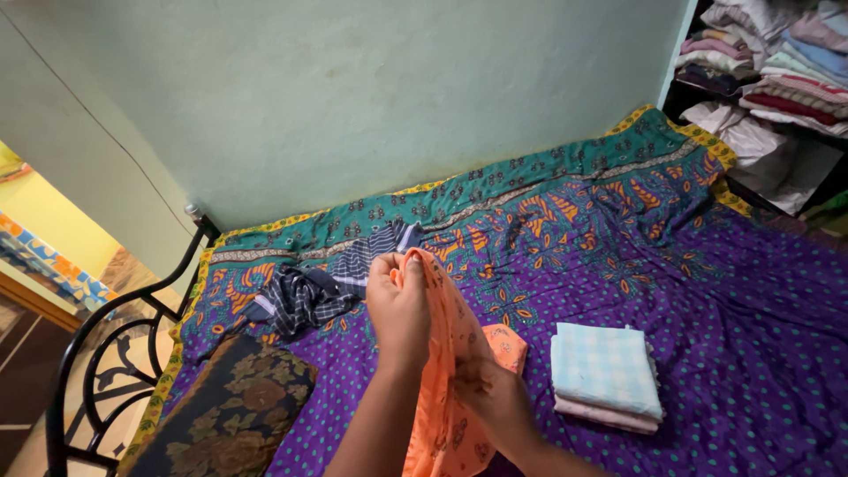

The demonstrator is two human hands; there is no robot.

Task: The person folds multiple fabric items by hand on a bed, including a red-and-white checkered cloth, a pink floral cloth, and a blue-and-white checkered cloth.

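Note:
My left hand (399, 305) is raised over the bed, pinching the top edge of an orange patterned cloth (449, 344) that hangs down from it. Lower down, my right hand (495, 396) grips the same cloth near its middle. Part of the orange cloth (505, 343) rests folded on the purple dotted bedsheet (724, 318) just right of my hands. A small stack of folded cloths (606, 375), light blue checked on top and pink below, lies to the right of my right hand.
A dark checked and striped garment (327, 287) lies crumpled on the sheet behind my left hand. A dark floral pillow (231, 415) sits at the lower left by the black metal bed frame (106, 353). Shelves of folded clothes (777, 71) stand at the upper right.

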